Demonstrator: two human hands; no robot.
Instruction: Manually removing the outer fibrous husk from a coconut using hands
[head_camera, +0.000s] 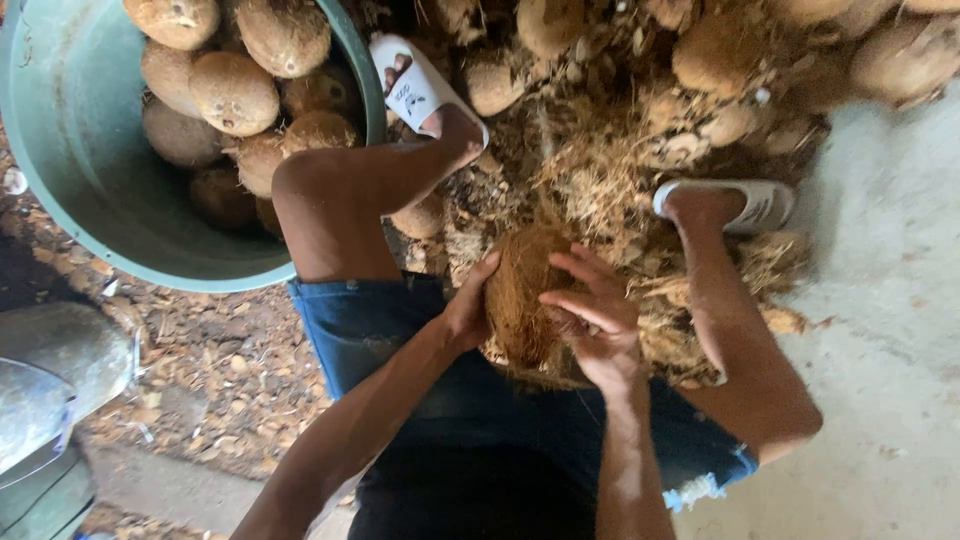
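Observation:
A brown fibrous coconut (520, 295) sits between my knees, above my blue denim shorts. My left hand (468, 305) grips its left side, thumb up along the husk. My right hand (595, 320) lies on its right side with the fingers spread over the fibres. Loose husk strands hang below the coconut and lie around it. Both forearms reach in from the bottom of the view.
A large green tub (75, 190) at upper left holds several husked coconuts (232, 92). A heap of husk fibre and coconuts (640, 110) lies ahead of my feet in white sandals (415, 88). Bare concrete floor (890, 330) is on the right, a grey metal object (45, 390) at lower left.

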